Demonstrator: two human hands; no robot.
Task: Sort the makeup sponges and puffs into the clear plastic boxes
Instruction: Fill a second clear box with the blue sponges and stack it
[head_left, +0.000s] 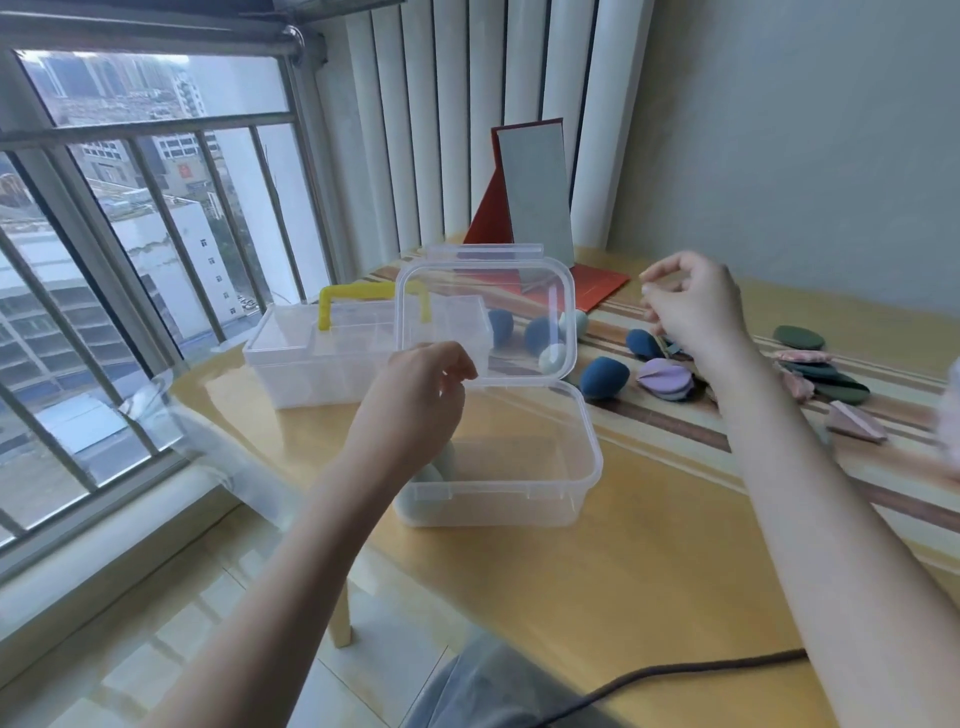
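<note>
The open clear box (519, 467) sits near the front of the counter (597, 597), its lid (485, 317) standing upright at the back edge, so the only way in is from above and from the near side. The left hand (415, 405) hangs over the box's left rim with fingers loosely curled and holding nothing that shows; below it, in the box's left corner, lie a pale green sponge or two (441, 467), partly hidden by the wrist. The right hand (691, 306) is raised above the loose pile to the right of the box, its grip drawn together with fingertips bunched; whether it pinches something small and pale I cannot tell. The blue sponge (602, 376) and the lilac puffs (665, 379) lie just beside the box's right wall, nearer the right hand, with dark green puffs (800, 338) and pink ones (854, 423) farther right. More sponges show through the lid, behind it. A second box with a yellow handle (332, 343) stands to the left, nearer the left hand. By my judgement, carrying from pile to box means a short leftward, downward path, clear of the lid.
</note>
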